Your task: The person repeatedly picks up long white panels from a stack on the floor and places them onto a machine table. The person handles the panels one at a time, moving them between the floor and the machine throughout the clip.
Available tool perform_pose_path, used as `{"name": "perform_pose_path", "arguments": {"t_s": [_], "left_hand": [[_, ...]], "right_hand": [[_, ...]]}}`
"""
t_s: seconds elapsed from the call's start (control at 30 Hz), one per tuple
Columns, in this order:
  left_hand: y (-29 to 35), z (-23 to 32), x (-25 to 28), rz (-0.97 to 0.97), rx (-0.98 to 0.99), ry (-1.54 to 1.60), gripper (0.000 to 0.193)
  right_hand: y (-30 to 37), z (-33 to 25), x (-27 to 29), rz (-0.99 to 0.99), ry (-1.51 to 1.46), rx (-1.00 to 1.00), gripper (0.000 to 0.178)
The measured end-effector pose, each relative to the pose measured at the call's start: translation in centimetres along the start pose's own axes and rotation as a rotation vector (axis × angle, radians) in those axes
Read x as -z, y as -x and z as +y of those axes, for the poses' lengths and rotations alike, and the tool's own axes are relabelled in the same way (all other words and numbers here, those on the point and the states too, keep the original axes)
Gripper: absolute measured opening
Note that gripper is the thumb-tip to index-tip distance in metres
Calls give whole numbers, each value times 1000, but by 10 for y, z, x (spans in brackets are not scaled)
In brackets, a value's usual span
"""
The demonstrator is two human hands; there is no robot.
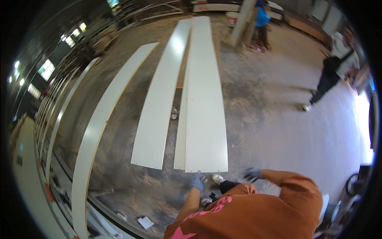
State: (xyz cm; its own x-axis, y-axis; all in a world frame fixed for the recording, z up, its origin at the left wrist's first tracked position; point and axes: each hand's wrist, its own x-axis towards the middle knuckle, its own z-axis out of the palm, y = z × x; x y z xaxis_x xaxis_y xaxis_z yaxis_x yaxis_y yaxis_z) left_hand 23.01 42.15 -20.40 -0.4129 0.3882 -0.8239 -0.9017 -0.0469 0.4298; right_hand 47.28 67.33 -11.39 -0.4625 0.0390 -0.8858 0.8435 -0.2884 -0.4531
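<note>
My left hand (198,181), in a grey-blue glove, is at the near end of a long white board (206,111). A fingertip meets the board's edge, and the fingers look apart rather than closed round it. This board partly overlaps another long white board (180,147) beneath it on the left. Farther left lies a separate white board (158,107). My right hand (253,174), gloved too, is held out to the right of the boards, with its fingers stretched out and nothing in them. It looks slightly blurred.
More long white boards (93,119) run along the left, beside a machine rail (49,193). A person (338,63) stands at the far right, another (261,24) by a post (242,24). Dust covers the floor (246,115). A small white piece (145,222) lies near my feet.
</note>
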Motion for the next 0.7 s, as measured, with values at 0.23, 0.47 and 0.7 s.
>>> {"name": "perform_pose_path", "arguments": {"t_s": [0.23, 0.47, 0.7], "left_hand": [[0, 5, -29, -72, 124, 76, 47], [-37, -12, -29, 81, 157, 17, 41], [-47, -22, -37, 156, 118, 86, 44]], "right_hand": [[90, 276, 14, 279, 371, -458, 38], [46, 284, -43, 1, 775, -240, 39], [31, -34, 63, 780, 381, 696, 55]]}}
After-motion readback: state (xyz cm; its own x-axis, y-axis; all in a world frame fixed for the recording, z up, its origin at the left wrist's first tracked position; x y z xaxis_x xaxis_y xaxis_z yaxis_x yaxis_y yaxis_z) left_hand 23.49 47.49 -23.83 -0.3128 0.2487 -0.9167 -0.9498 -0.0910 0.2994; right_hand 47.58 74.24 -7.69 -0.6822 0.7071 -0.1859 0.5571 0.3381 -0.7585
